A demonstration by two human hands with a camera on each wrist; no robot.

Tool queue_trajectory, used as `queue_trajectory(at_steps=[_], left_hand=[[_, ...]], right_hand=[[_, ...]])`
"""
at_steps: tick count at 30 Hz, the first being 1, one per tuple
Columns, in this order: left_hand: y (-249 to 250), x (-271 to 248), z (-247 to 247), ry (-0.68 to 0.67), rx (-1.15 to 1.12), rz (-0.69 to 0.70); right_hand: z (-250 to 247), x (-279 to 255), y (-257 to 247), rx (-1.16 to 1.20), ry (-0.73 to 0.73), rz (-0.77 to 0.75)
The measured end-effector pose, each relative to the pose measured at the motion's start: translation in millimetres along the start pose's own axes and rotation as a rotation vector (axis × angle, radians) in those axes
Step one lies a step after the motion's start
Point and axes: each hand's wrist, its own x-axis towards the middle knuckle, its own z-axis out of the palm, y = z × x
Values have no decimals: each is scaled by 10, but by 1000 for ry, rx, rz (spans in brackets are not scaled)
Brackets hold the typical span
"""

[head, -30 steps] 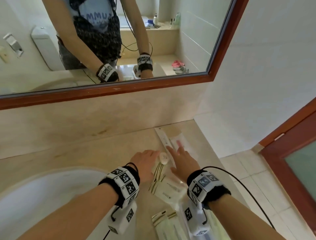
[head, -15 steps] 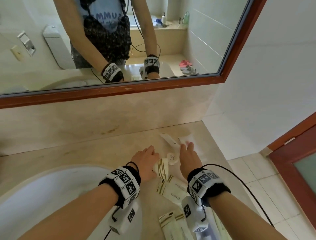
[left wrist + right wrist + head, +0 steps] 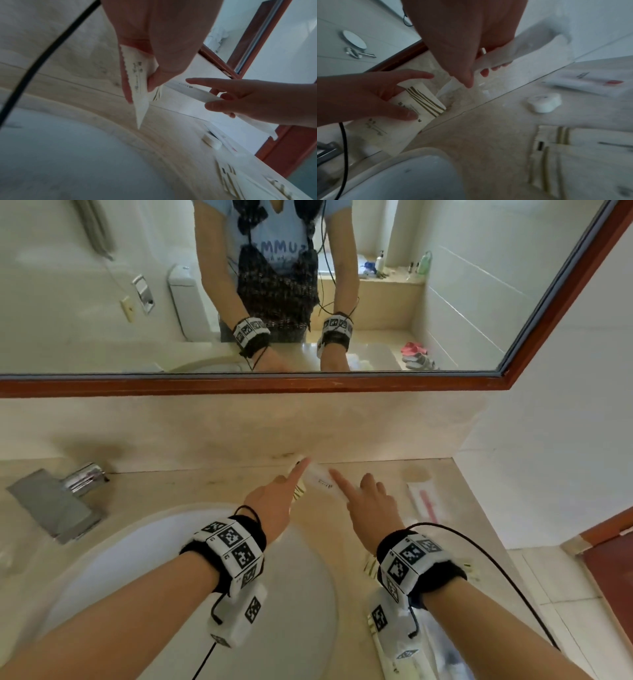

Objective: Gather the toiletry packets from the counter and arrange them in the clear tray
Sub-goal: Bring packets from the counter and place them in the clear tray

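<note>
My left hand [image 3: 279, 493] pinches a cream packet with gold stripes [image 3: 421, 104] between thumb and fingers, index finger stretched out, above the counter's back edge. Beside it, my right hand [image 3: 364, 499] holds a long white packet [image 3: 318, 479] in its curled fingers, index finger also stretched out. The two packets nearly meet near the wall. On the counter [image 3: 212, 487] to the right lie a white packet with a pink toothbrush [image 3: 424, 501], a round white soap [image 3: 544, 102] and more gold-striped packets [image 3: 570, 155]. Something clear and glossy [image 3: 448, 652] shows by my right forearm, mostly hidden.
A white basin [image 3: 294, 594] lies under my forearms, with a chrome tap [image 3: 65, 501] at its left. The mirror [image 3: 445, 285] and a marble upstand close the back. The counter ends on the right at a white wall and a red-brown door [image 3: 609, 570].
Both hands lay low on the packets on the counter; now each has lifted one packet and moved back and left toward the wall. My head has turned left, bringing the tap into view.
</note>
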Motion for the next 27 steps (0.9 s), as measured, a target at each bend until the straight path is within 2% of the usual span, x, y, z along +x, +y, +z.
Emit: queue_trajectory(at_steps=[6,19,27], left_hand=[[-651,-597,-282,52,-61,-97],[-2052,-2093,-851,355,-144,-428],[-2898,-2919,-871,404,-190,-588]], right_hand=[[-99,-23,-777,171,-33,-208],[-68,-134,-2830,164,28,-609],[171,-238,-3920,183,-51,-793]])
